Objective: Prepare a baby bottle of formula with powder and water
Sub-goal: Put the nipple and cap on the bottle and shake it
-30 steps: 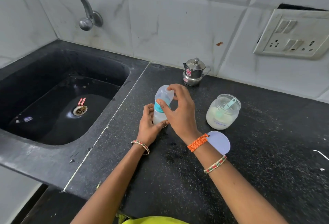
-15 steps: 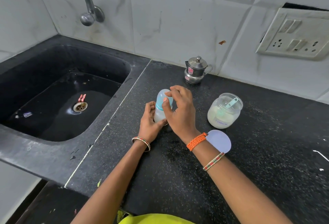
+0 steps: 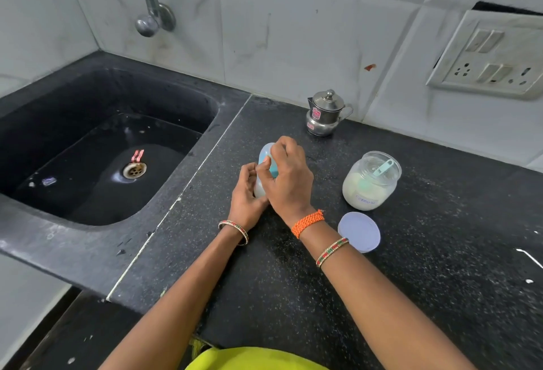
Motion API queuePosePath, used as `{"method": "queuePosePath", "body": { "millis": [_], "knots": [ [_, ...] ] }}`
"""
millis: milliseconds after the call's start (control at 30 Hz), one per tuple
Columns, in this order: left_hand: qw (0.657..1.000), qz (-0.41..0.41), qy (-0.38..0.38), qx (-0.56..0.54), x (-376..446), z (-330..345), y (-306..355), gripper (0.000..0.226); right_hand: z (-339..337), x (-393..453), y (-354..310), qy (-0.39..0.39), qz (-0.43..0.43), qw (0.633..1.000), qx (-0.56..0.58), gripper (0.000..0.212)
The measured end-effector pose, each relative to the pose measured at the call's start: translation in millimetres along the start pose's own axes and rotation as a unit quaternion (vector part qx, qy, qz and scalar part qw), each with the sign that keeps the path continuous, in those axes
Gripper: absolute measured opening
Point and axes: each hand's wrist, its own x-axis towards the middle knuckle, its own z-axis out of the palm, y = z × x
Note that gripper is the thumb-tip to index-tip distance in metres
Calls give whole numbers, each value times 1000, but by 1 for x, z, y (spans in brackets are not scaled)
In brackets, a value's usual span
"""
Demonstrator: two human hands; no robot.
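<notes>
At the bench's centre, nine o'clock of the powder jar (image 3: 370, 181), the left hand (image 3: 245, 196) grips the light, slippery-looking bottle (image 3: 261, 181) low while the right hand (image 3: 289, 178) apparently pinches its teal collar.

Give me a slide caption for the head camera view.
Both hands, left and right, grip the bottle beside an open powder jar.

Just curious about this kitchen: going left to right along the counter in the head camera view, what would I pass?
Sink drain → left hand holding the baby bottle → right hand on its top → powder jar, with its lid lying in front.
</notes>
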Motion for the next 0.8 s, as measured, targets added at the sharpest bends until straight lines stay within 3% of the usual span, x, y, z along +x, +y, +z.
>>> {"method": "queuePosePath", "body": {
  "millis": [100,233,400,500,633,800],
  "knots": [
    [1000,-3,-2,-4,0,-1,-2,60,-2,-5,3,-11,2,1000,-11,19],
    [1000,-12,13,10,0,1,1,52,-11,-21,13,-103,13,995,5,53],
    [999,-34,-19,0,1,-2,3,66,-17,-30,19,-190,70,977,67,86],
    [998,-36,-34,-45,0,-6,10,57,-15,-23,18,-174,102,974,99,87],
    [978,-86,-2,-192,5,-10,13,51,-15,-13,27,-157,149,964,156,88],
    [975,-69,28,-211,10,-3,41,38,-33,-3,40,-87,226,918,313,86]
  ]
}}
